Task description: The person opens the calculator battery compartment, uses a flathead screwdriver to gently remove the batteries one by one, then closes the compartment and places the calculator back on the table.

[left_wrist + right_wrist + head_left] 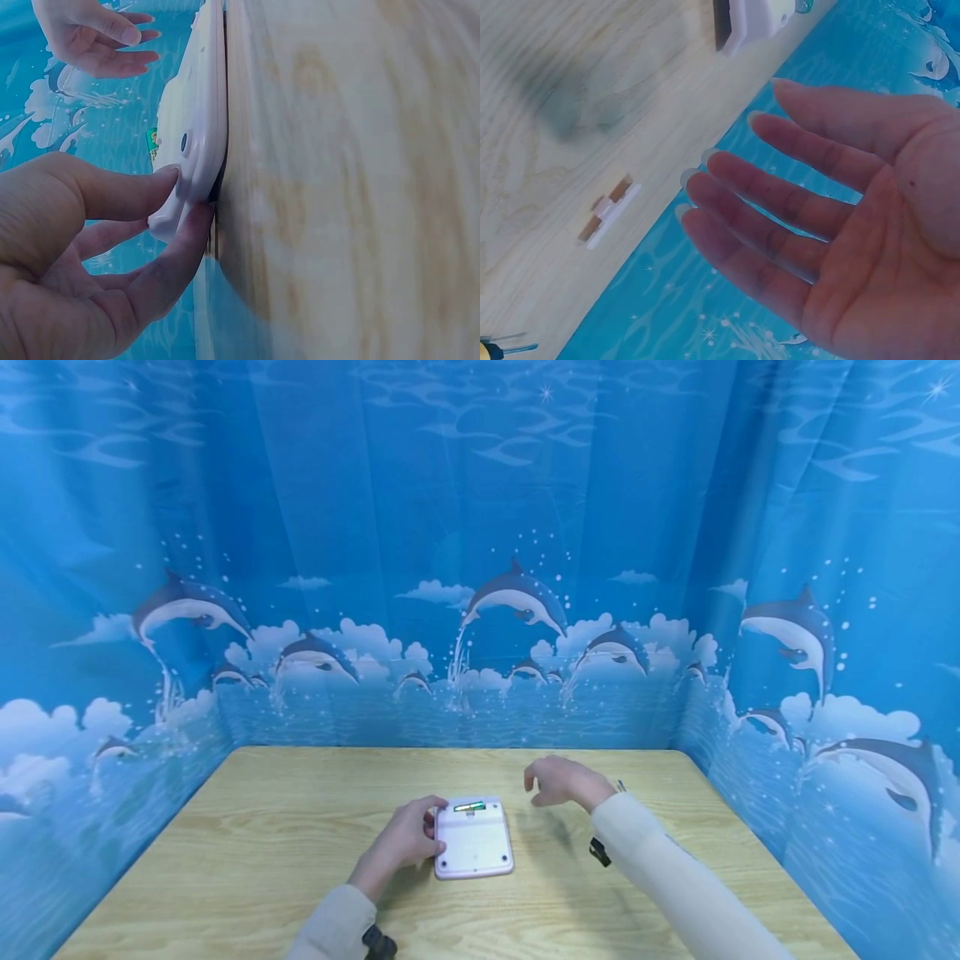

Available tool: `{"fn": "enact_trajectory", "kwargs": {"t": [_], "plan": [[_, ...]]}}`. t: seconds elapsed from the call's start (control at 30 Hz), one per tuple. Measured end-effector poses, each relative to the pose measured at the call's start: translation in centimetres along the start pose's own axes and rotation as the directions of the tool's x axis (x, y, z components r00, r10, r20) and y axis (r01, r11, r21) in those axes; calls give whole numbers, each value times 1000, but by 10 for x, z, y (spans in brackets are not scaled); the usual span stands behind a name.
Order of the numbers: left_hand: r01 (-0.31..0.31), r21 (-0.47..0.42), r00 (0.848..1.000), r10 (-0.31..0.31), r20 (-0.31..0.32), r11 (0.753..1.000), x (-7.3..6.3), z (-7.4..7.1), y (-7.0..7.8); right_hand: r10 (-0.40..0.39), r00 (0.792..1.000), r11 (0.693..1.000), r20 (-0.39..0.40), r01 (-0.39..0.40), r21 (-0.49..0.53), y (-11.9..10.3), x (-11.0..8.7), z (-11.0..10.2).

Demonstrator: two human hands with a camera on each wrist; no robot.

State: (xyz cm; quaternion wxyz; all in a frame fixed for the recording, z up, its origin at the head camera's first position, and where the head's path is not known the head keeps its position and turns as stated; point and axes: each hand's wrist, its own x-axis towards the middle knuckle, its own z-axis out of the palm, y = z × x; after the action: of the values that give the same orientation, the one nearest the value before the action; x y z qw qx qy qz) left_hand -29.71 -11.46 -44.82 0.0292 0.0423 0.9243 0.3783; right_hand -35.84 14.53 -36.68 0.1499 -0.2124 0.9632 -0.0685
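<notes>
A flat white device [474, 842] with rounded corners lies underside up on the table, small dark feet at its corners. Green and gold show in the open battery slot [469, 807] near its far edge. My left hand [403, 837] pinches the device's left edge; in the left wrist view the thumb [139, 191] lies on the upper side and a fingertip reaches the lower rim. To the right, my right hand [561, 780] hovers above the table, holding nothing, fingers loosely bent. Below it in the right wrist view lies a small pale plastic cover [609, 212] with a tab.
A tool with a yellow and black handle [490, 351] and thin metal shaft is partly visible at the right wrist view's lower left corner. The wooden table [315, 793] ends at a blue dolphin curtain [420, 527] at the back and sides.
</notes>
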Motion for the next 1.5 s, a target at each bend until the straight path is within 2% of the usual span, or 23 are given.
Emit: {"fn": "enact_trajectory", "kwargs": {"t": [0.53,0.77,1.13,1.5], "plan": [[-16,1,1000,16,12,1000,0,-1,-1,-40,999,999,-32,40,8,-26,8,-1],[-17,0,1000,17,15,1000,0,-1,1,-45,998,999,-44,44,-18,-39,16,5],[-27,-14,999,27,30,1000,-1,-4,2,-114,991,993,-75,112,-31,-55,29,13],[-37,-8,999,37,26,999,0,-3,-1,-132,986,991,-102,129,-29,-59,39,26]]}}
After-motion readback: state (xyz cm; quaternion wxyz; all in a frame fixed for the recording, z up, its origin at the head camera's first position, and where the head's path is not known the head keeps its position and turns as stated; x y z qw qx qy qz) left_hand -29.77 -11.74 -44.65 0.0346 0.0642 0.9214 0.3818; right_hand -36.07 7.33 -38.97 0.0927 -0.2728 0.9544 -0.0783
